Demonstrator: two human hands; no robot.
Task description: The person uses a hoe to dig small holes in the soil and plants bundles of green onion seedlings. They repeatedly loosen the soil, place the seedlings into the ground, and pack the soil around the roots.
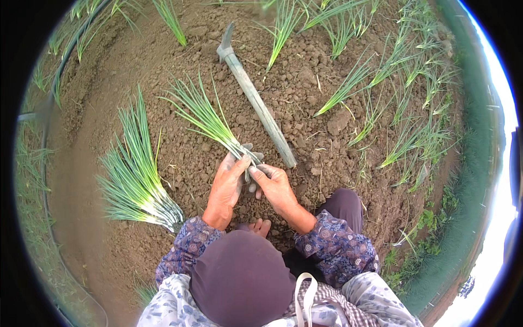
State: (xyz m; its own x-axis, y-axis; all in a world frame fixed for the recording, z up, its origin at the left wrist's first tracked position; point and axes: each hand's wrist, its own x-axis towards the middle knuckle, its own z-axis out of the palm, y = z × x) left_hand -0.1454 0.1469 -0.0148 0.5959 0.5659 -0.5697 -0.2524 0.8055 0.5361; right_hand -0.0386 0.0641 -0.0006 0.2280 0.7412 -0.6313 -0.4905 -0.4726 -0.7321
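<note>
My left hand (226, 186) grips a small bunch of green onion seedlings (208, 122) near its pale lower end, the leaves fanning out up and to the left. At that same lower end, my right hand (278, 190) pinches the stems with thumb and fingers, close beside the left fingertips. A hand hoe (259, 104) with a wooden handle and a metal head lies on the soil just beyond my hands. To the left of my left forearm, a larger pile of onion seedlings (141, 180) rests on the ground, its white ends towards me.
Loose, cloddy brown soil (302, 98) surrounds my hands. Clumps of planted onions (343, 92) stand ahead and to the right. A dark hose (61, 69) curves along the left side. My bare foot (261, 227) is below my hands, and green weeds (427, 220) edge the right side.
</note>
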